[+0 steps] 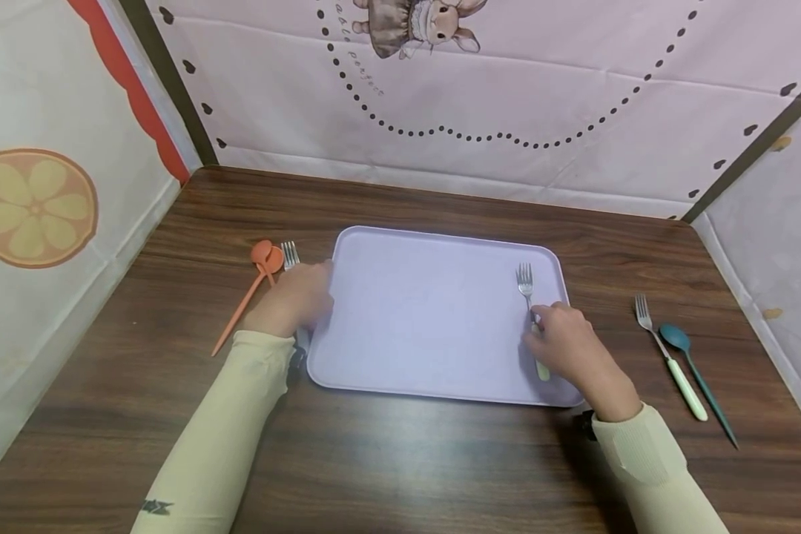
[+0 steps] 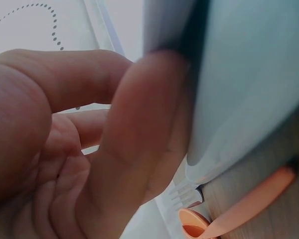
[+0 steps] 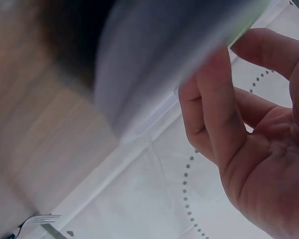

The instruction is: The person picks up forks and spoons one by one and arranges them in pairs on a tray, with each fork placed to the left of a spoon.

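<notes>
A pale purple tray [image 1: 407, 311] lies on the wooden table. At its left rim is my left hand [image 1: 294, 297], with fingers curled and fingertips on the rim; in the left wrist view a finger [image 2: 149, 99] presses against the tray's edge. Over the tray's right part, my right hand [image 1: 564, 337] pinches a fork [image 1: 524, 280] with a pale green handle, its tines pointing away. Beside the left hand lie two orange spoons [image 1: 240, 315] and another fork [image 1: 290, 252], whose handle is mostly covered by that hand.
To the right of the tray, a fork with a pale green handle [image 1: 684, 389] and a teal spoon [image 1: 701, 374] lie side by side on the table [image 1: 407, 467]. Cloth with a rabbit print [image 1: 434, 22] hangs at the back, and more cloth lines both sides.
</notes>
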Available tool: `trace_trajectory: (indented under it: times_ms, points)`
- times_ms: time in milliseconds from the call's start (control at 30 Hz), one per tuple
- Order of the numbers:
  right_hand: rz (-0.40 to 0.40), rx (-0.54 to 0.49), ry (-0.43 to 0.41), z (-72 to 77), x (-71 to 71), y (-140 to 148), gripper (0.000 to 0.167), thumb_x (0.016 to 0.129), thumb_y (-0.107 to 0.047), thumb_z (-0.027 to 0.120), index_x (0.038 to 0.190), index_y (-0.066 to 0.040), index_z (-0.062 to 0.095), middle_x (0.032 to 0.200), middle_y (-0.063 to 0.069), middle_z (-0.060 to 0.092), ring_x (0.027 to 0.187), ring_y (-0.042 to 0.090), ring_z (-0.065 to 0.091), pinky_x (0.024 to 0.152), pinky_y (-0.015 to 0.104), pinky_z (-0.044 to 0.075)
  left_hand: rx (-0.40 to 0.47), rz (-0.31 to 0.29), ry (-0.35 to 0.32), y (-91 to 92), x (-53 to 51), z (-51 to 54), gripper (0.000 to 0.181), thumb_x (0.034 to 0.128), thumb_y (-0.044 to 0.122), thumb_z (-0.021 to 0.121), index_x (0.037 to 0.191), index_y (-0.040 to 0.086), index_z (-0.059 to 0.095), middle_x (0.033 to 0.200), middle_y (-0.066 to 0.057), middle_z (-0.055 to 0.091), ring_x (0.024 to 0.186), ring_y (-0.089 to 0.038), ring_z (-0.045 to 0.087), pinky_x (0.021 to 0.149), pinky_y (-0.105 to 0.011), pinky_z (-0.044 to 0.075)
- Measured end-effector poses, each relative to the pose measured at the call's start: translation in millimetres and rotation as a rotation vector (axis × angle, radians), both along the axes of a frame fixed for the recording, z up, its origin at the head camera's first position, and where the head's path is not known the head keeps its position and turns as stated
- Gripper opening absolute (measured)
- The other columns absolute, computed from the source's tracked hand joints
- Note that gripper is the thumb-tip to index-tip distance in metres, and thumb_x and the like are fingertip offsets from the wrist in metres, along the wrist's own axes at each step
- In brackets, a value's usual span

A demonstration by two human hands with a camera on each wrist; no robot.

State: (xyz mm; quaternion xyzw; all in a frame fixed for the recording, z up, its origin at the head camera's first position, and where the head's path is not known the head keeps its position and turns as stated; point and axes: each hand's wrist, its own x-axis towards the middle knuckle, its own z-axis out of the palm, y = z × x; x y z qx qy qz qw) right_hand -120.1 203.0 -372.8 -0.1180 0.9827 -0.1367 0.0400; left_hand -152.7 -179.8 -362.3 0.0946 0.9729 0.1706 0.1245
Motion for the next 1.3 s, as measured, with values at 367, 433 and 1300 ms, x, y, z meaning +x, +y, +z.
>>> trace_trajectory:
  times_ms: [367,433,1300]
  points:
    - [0.072,0.039,0.075,0.6,37.9,5.8,0.029,0.084,-0.007,0.073,0.107,0.009,0.066,0.074,0.013,0.055,0.061,0.026,0.053,0.055,0.048,0.048,0.019,0.001,0.018,1.3,1.3,-0.5,0.037,0.0873,-0.004,0.051,0.123,-0.011,0.052,0.087,-0.021,0.058,0.078,-0.035,0.058,0.059,-0.038,0.048]
    - [0.091,0.032,0.097,-1.2,40.6,6.4,0.028,0.082,-0.005,0.073,0.105,0.009,0.065,0.071,0.012,0.054,0.059,0.026,0.053,0.054,0.048,0.048,0.02,0.007,0.003,1.6,1.1,-1.0,0.038,0.0887,-0.003,0.051,0.126,-0.012,0.051,0.088,-0.021,0.058,0.077,-0.034,0.058,0.058,-0.037,0.048]
    - [0.1,0.021,0.081,-0.3,41.4,1.9,0.037,0.086,-0.014,0.071,0.115,0.009,0.064,0.075,0.008,0.055,0.064,0.024,0.051,0.059,0.046,0.047,0.007,-0.001,0.002,2.2,3.5,3.2,0.045,0.0921,0.0,0.052,0.135,-0.015,0.047,0.096,-0.024,0.06,0.079,-0.034,0.059,0.064,-0.04,0.051]
